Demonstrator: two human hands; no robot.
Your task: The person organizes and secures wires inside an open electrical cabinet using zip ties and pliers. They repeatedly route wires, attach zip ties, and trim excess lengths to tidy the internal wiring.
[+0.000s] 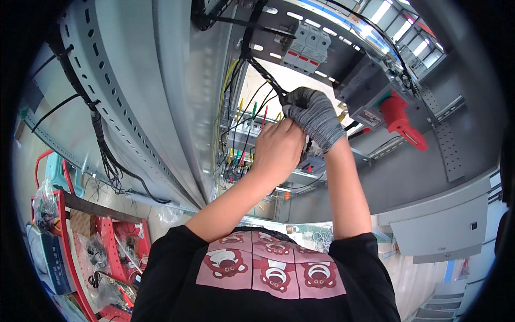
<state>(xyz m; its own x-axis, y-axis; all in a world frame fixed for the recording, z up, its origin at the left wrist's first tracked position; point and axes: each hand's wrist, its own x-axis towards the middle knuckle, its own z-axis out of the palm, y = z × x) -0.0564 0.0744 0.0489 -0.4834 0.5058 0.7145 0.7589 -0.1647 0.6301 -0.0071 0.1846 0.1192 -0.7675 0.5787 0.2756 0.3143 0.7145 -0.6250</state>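
Observation:
A black wrapped wire bundle [266,77] runs down through the open electrical cabinet to my hands. My right hand [315,119], in a grey knitted glove, is closed around the lower end of this bundle. Just below and to its left, my bare left hand [280,144] has its fingers curled in against the glove. What its fingertips pinch is hidden. Thin black wires branch off beside the hands. Behind them, yellow, green and red wire ends [254,114] stick up from a row of terminals.
Fuse holders [307,49] with red marks sit on the slotted plate above. A red rotary handle [401,121] juts out at the right. Another black harness [96,121] hangs along the perforated left post. A red cart [75,249] with tools and bags stands at the lower left.

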